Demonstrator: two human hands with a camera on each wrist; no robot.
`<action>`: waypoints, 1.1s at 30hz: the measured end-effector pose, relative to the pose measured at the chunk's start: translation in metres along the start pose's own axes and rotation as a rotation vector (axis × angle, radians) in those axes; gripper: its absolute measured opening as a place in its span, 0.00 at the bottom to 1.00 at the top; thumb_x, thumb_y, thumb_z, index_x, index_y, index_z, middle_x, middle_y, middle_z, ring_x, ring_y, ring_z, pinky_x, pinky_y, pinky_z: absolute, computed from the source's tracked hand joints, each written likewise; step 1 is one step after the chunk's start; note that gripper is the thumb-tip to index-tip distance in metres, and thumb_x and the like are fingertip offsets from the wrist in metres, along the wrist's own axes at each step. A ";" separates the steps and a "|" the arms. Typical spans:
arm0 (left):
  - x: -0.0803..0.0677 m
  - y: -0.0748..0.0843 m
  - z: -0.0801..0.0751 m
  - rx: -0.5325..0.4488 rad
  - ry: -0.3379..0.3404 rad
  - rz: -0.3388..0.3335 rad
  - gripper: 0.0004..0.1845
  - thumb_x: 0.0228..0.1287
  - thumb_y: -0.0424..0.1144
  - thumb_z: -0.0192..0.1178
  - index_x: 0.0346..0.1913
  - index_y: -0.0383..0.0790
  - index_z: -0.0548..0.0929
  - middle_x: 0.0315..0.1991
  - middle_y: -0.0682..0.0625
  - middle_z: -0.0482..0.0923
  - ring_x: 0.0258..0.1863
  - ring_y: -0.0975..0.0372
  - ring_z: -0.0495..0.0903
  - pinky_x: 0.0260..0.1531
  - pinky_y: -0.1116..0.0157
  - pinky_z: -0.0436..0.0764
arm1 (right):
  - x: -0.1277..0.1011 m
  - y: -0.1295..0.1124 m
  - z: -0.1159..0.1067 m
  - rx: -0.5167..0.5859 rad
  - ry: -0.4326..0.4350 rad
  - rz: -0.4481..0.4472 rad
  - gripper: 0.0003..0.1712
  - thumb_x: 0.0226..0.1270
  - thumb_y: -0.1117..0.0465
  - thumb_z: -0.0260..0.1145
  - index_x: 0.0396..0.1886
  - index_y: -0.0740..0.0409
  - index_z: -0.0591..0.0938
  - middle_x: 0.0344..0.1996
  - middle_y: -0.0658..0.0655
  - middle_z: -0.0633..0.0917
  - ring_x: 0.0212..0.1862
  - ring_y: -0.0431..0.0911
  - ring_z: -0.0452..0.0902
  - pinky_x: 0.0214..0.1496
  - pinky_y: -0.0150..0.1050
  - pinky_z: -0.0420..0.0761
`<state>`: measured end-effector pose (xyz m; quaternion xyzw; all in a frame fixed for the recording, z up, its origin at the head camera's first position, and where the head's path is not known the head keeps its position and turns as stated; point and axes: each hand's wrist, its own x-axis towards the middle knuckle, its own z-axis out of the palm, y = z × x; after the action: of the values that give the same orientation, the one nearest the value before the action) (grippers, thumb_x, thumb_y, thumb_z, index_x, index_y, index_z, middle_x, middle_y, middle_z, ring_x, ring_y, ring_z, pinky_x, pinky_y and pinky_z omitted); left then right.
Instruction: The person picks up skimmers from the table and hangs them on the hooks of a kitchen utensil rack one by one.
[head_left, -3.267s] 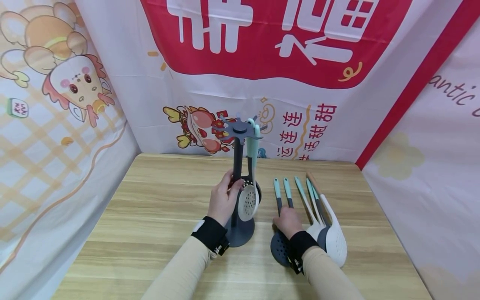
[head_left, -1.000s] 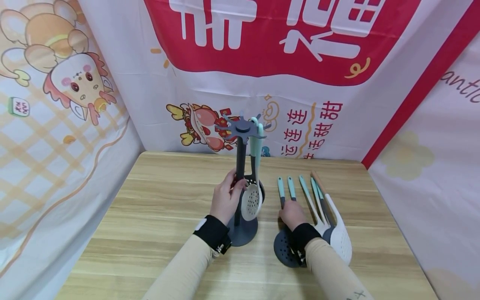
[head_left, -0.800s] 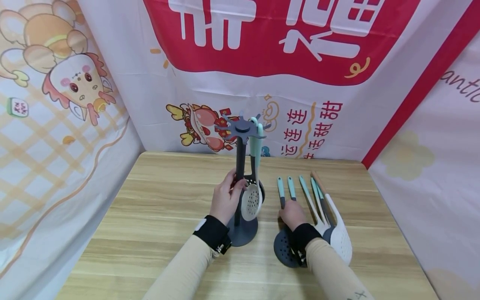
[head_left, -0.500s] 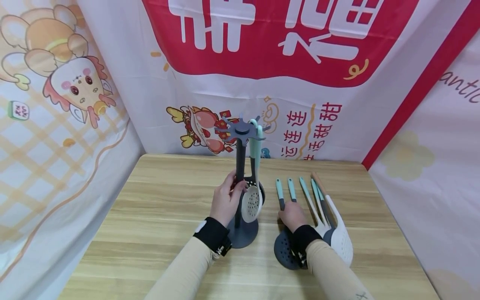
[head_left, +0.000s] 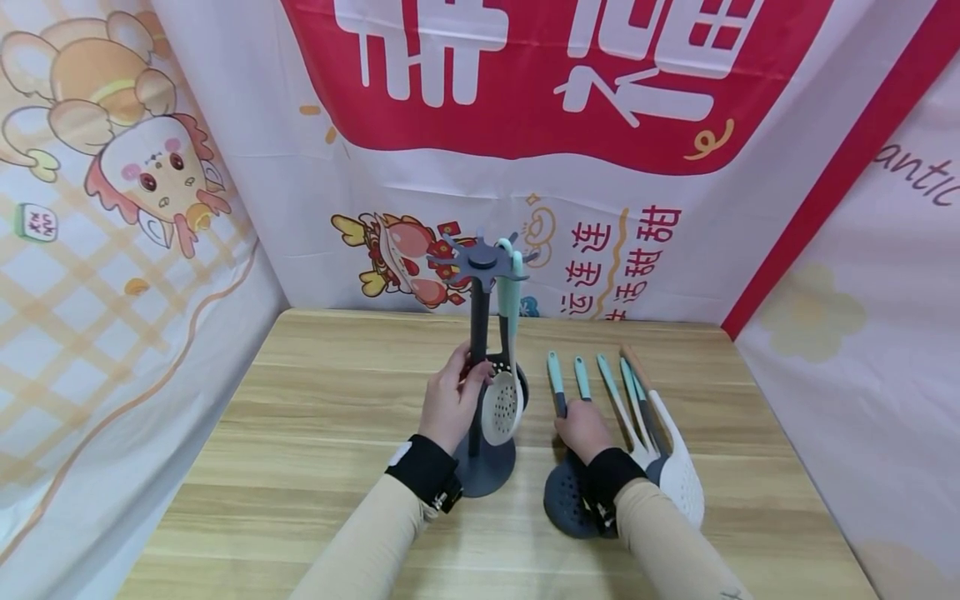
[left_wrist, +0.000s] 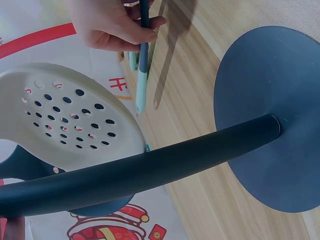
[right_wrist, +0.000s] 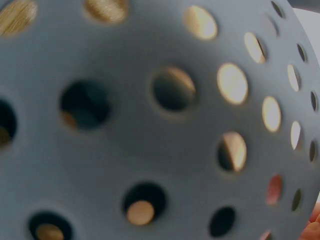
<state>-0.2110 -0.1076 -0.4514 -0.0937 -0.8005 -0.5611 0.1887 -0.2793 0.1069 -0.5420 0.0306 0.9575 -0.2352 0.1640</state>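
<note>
Your left hand point(head_left: 448, 402) grips the utensil stand's pole point(head_left: 477, 350) at counter centre; your right hand point(head_left: 581, 428) — at 3 o'clock from it — clasps the grey skimmer's handle point(head_left: 556, 392), its perforated head point(head_left: 566, 504) low over the counter point(head_left: 315, 433).

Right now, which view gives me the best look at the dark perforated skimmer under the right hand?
The head view: it shows the whole dark skimmer on the table, its handle gripped by the right hand. The right wrist view shows only its perforated bowl, blurred and filling the picture. The left wrist view catches just its handle.
</note>
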 end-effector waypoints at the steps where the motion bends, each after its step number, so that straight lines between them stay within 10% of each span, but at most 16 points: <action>1: 0.000 0.000 0.000 0.001 0.001 0.000 0.17 0.75 0.39 0.54 0.61 0.37 0.74 0.42 0.42 0.84 0.38 0.55 0.85 0.45 0.58 0.86 | -0.001 0.000 -0.001 0.004 0.002 -0.011 0.10 0.69 0.61 0.61 0.27 0.59 0.77 0.22 0.55 0.77 0.22 0.47 0.72 0.24 0.34 0.69; 33: 0.001 -0.001 0.000 -0.003 0.009 0.014 0.16 0.75 0.40 0.53 0.60 0.36 0.75 0.41 0.42 0.84 0.38 0.55 0.85 0.44 0.60 0.86 | -0.017 -0.023 -0.011 0.089 -0.002 -0.058 0.10 0.73 0.61 0.54 0.34 0.60 0.80 0.18 0.54 0.75 0.17 0.44 0.67 0.19 0.33 0.67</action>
<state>-0.2124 -0.1081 -0.4520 -0.0969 -0.7982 -0.5613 0.1959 -0.2701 0.0920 -0.5170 0.0097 0.9465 -0.2821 0.1566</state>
